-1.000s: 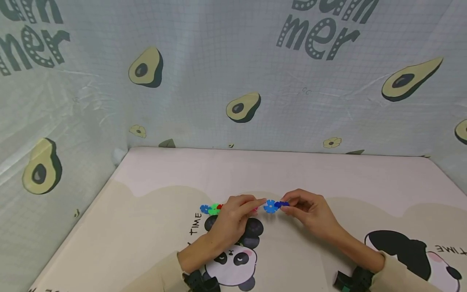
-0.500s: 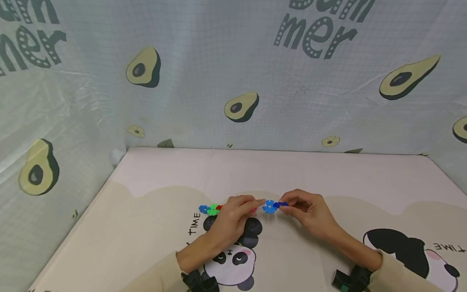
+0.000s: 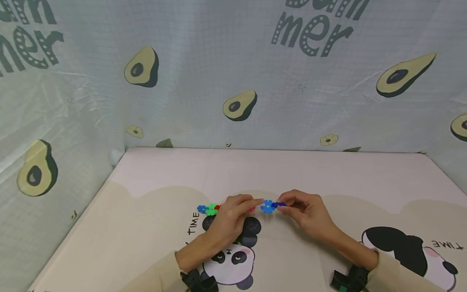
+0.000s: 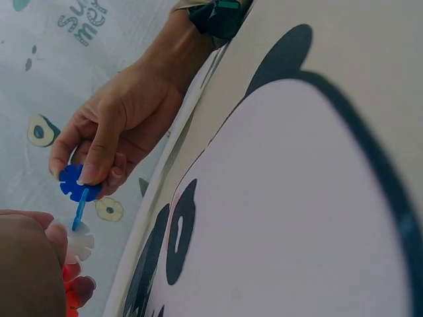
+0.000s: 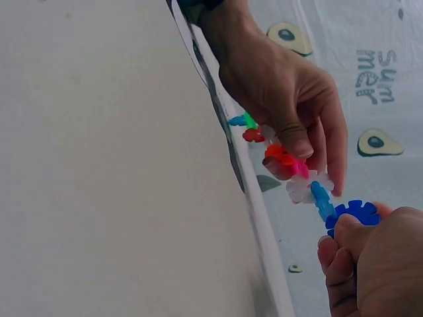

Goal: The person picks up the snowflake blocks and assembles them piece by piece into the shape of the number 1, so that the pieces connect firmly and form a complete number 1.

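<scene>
A chain of interlocking plastic snowflake discs is held just above the table by both hands. My left hand (image 3: pixel 228 215) grips its middle; the right wrist view shows an orange disc (image 5: pixel 279 155) and a pink disc (image 5: pixel 300 168) at its fingers. Beyond it, a green disc (image 3: pixel 212 209) and a light blue disc (image 3: pixel 202 209) stick out at the left end. My right hand (image 3: pixel 306 213) pinches the dark blue disc (image 5: pixel 357 212) at the right end between thumb and fingers. Another light blue disc (image 5: pixel 322 200) joins the dark blue one to a white disc (image 5: pixel 305 187).
The pale table mat (image 3: pixel 153 239) carries printed pandas, one (image 3: pixel 230 265) under my left forearm. A grey-white curtain (image 3: pixel 197 61) with avocado prints hangs behind the table and at its sides. Each wrist wears a black camera mount (image 3: pixel 350 280).
The head view has shifted slightly, so the whole scene sits a little further left. Both hands keep their hold on the chain, with no clear change between them.
</scene>
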### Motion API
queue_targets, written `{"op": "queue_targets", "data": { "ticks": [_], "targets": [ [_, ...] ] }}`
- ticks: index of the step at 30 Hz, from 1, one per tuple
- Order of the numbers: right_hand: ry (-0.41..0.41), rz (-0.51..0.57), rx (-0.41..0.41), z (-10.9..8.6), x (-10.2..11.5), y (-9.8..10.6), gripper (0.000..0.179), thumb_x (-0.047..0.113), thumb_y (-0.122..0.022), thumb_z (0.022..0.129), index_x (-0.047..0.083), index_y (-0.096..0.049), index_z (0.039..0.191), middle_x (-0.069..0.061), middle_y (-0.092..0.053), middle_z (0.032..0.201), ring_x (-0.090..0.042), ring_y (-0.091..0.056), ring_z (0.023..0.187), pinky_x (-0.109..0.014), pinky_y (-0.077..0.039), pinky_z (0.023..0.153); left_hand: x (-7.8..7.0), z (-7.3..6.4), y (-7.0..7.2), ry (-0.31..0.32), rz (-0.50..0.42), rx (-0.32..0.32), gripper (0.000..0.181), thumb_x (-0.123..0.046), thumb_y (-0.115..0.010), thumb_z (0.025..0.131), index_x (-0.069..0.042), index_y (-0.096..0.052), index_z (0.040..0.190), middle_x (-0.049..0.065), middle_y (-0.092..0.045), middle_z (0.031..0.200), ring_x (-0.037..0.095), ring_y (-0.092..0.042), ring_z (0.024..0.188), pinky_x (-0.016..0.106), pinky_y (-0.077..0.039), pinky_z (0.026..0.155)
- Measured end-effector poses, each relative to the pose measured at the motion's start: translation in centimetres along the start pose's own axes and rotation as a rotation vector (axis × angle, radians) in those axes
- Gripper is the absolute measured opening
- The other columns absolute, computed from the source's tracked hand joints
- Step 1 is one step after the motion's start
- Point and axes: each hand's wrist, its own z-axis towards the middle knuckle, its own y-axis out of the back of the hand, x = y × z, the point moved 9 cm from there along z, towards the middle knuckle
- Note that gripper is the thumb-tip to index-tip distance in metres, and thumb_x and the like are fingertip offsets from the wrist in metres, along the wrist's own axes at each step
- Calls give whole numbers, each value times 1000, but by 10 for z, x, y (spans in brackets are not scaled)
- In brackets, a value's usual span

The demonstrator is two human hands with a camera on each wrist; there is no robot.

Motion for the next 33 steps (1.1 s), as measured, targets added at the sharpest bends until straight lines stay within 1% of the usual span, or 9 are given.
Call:
{"op": "queue_targets", "data": {
  "ticks": [3, 5, 9, 11, 14, 18, 25, 28, 33],
  "targets": [
    [-9, -26, -9, -1, -4, 1, 24, -5, -72, 80, 12, -68, 97, -4, -66, 80, -21, -59, 61, -24, -49, 52, 2, 0, -1, 13, -3, 5, 32, 3, -66, 86, -8, -69, 116, 5, -63, 102, 20, -59, 96, 34, -50, 86],
    [-44, -13, -13, -1, -8, 2, 23, -3, -73, 81, 12, -68, 98, -3, -65, 77, -21, -59, 60, -25, -48, 51, 3, 0, -3, 28, -7, 13, 32, 3, -66, 87, -8, -68, 117, 5, -64, 102, 20, -59, 95, 34, -50, 86],
    [-146, 63, -11, -3, -16, 3, 19, 1, -72, 84, 8, -66, 100, -5, -64, 75, -24, -62, 63, -28, -51, 54, 4, -1, -7, 67, -29, 49, 35, 1, -65, 88, -8, -65, 122, 6, -65, 107, 19, -60, 96, 30, -50, 84],
    [-172, 96, -8, -2, -17, 3, 19, 1, -71, 84, 6, -64, 101, -7, -64, 76, -27, -63, 66, -30, -53, 56, 4, -1, -8, 78, -37, 64, 38, 1, -65, 88, -8, -63, 125, 6, -65, 109, 18, -60, 97, 28, -50, 82],
    [-161, 103, 0, -1, -14, 4, 19, 2, -71, 85, 5, -63, 102, -8, -63, 76, -28, -64, 66, -31, -53, 57, 1, 0, -7, 65, -37, 69, 39, 1, -65, 88, -8, -62, 126, 5, -65, 108, 17, -60, 97, 27, -49, 79],
    [-126, 85, 21, 2, -10, 4, 19, 0, -71, 84, 7, -65, 102, -7, -63, 76, -26, -64, 66, -32, -53, 57, -2, 2, -4, 30, -1, 46, 37, 1, -66, 87, -7, -65, 123, 5, -65, 104, 18, -59, 93, 28, -49, 78],
    [-114, 57, 60, 2, -12, 3, 23, -5, -69, 83, 8, -66, 102, -6, -63, 75, -26, -60, 62, -31, -50, 53, -2, 1, -6, 30, 19, 88, 36, 0, -65, 88, -7, -65, 123, 7, -65, 104, 19, -59, 91, 25, -49, 78],
    [-113, 54, 54, 2, -11, 3, 22, -4, -70, 83, 8, -66, 102, -5, -62, 76, -26, -60, 62, -31, -51, 53, -3, 1, -5, 20, 19, 81, 37, 0, -66, 88, -7, -65, 124, 7, -65, 104, 19, -58, 90, 26, -49, 77],
    [-126, 58, 0, 6, -11, 6, 20, 1, -70, 85, 9, -65, 103, -6, -63, 76, -26, -63, 64, -33, -53, 55, -2, 3, -3, 30, 32, 64, 42, 0, -68, 86, -8, -62, 127, 5, -63, 105, 18, -58, 90, 27, -49, 81]
  ]
}}
